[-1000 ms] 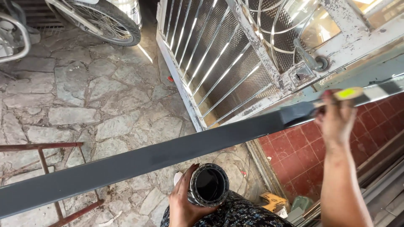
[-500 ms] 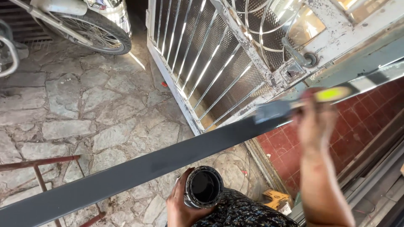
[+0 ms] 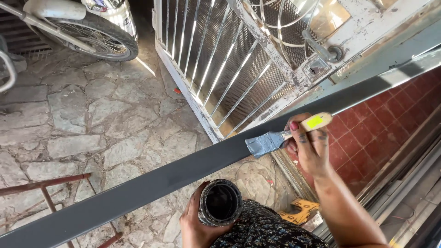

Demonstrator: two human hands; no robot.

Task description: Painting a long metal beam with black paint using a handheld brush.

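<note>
Right hand grips the paintbrush, bristles now flat on the long grey bar; a second ago the brush sat farther right along it. Left hand clasps the paint can, near centre. White gate beyond.
</note>
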